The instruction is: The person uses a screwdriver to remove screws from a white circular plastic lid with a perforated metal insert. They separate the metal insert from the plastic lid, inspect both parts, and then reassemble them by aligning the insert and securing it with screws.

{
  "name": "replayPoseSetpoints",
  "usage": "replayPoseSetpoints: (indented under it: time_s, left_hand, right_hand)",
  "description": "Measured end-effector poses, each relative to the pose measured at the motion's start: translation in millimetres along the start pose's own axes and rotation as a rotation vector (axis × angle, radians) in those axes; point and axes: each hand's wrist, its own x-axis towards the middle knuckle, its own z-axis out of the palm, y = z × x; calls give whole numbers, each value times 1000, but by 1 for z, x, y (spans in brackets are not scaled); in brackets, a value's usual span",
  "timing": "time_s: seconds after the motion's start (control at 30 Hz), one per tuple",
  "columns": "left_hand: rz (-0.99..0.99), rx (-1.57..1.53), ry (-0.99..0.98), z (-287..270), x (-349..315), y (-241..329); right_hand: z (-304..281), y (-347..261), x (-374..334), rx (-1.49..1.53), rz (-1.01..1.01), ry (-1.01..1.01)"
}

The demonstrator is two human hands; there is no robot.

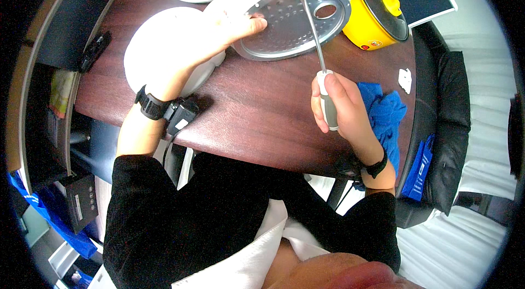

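The metal-faced lid (284,26) is held tilted, just left of the yellow pot (365,24). The left hand (227,29) is clamped on the lid's edge, thumb on the metal. The right hand (343,97), on the pot's near side, is closed around the screwdriver (318,48); its tip meets a dark spot near the lid's far edge, seating unconfirmed. Off-axis pressure could make the tip slip and scratch the metal; a slack left grip could swing the lid against the pot.
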Motion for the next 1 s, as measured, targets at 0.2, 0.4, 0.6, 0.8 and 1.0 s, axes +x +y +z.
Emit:
replayPoseSetpoints:
  time_s: [0.2, 0.4, 0.6, 0.8, 1.0]
  left_hand:
    - [-25, 142, -91, -7, 0, -5]
    - [-181, 8, -81, -2, 0, 18]
    - [-66, -113, -30, 2, -2, 5]
    - [-31, -78, -1, 3, -4, 25]
    - [22, -73, 33, 6, -4, 32]
  right_hand:
    - [4, -2, -3, 39, 17, -16]
    - [5, -2, -6, 65, 22, -3]
    - [9, -8, -11, 76, 54, -16]
    - [1, -18, -13, 91, 71, 11]
    - [3, -18, -12, 40, 49, 43]
